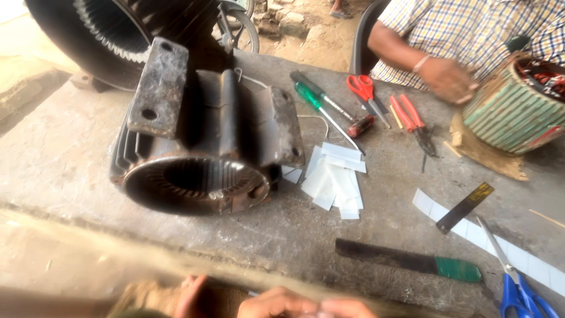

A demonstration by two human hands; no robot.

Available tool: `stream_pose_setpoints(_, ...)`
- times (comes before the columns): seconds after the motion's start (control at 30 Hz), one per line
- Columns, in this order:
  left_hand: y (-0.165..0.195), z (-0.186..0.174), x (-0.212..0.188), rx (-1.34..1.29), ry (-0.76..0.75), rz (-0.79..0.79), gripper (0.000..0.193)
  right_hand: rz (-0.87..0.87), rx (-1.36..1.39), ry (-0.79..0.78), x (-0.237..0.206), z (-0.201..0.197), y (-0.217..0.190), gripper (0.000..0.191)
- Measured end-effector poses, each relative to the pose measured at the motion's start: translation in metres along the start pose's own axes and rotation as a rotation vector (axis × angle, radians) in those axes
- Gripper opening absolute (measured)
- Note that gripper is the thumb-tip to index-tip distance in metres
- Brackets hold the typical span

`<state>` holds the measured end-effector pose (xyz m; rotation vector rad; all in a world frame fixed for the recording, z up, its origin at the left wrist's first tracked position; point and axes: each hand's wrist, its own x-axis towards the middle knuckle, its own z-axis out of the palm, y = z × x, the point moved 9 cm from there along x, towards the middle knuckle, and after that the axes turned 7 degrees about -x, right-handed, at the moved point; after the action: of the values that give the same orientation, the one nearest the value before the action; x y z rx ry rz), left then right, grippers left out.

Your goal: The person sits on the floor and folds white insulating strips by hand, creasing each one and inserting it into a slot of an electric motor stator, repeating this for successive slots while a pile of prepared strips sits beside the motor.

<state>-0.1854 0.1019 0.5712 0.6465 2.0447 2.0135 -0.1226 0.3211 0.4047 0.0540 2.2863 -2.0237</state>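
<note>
— What does the person hold?
— Both hands, left hand (197, 297) and right hand (306, 305), pinch a small white paper slip (312, 306) at the worktop's (59, 159) near edge.
— The risk?
— Probably the slip creasing or slipping between fingers; the motor stator (200, 153) sits near, mid-worktop.

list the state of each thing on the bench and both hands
motor housing: on its side, bore empty
red scissors: shut, lying flat
blue scissors: slightly open, on the paper strip
red pliers: handles apart
green screwdriver: lying flat
paper slips: cut, loosely piled
green stator: tilted on cardboard
left hand: at frame edge, grip unclear
right hand: pinching something pale, unclear
</note>
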Motion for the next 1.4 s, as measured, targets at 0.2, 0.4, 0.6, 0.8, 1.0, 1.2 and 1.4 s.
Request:
stream_pose_setpoints(0.2,0.099,-0.013,-0.021,-0.096,0.072,0.279,0.019,-0.339,-0.393,0.318,-0.049,0.0,-0.13,0.015)
stream_pose_setpoints(0.4,0.134,-0.019,-0.029,-0.098,0.112,0.206,0.019,-0.372,-0.22,0.367,-0.062,0.04,-0.241,0.021)
stream_pose_setpoints(0.6,0.144,-0.024,-0.028,-0.062,0.098,0.2,0.023,-0.359,-0.374,0.339,-0.049,0.052,-0.284,0.013)
stream_pose_setpoints(0.8,0.136,-0.024,-0.033,-0.054,0.031,0.202,0.027,-0.29,-0.397,0.313,-0.052,0.052,-0.28,0.013)
stream_pose_setpoints(1.0,0.137,-0.024,-0.028,-0.034,-0.011,0.216,0.021,-0.253,-0.379,0.356,-0.056,0.056,-0.277,0.011)
stream_pose_setpoints(1.2,0.135,-0.024,-0.03,-0.045,0.004,0.215,0.015,-0.227,-0.392,0.444,-0.059,0.057,-0.279,0.01)
stream_pose_setpoints(1.4,0.105,-0.014,-0.035,-0.389,-0.02,0.019,0.021,-0.212,-0.53,0.37,-0.058,0.052,-0.287,0.013)
